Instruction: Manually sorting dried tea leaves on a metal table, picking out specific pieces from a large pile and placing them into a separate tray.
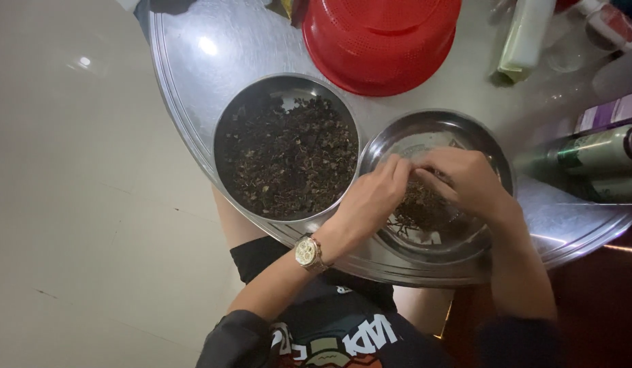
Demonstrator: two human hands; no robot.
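Note:
Two round steel bowls stand on a large steel tray (193, 82). The left bowl (228, 116) is full of dark dried leaves (288, 157). The right bowl (493, 146) holds a small pile of the same dark leaves (425, 211). My left hand (370, 201), with a gold watch (307, 252) on its wrist, and my right hand (466, 180) meet over the right bowl. Their fingertips touch and pinch a small bit of the leaves between them, just above the pile.
An upturned red plastic colander (380, 41) sits at the tray's far edge. Bottles and packets (602, 150) crowd the right side, with a pale carton (527, 34) at the back. Pale floor (77, 204) lies to the left. My knees are under the tray.

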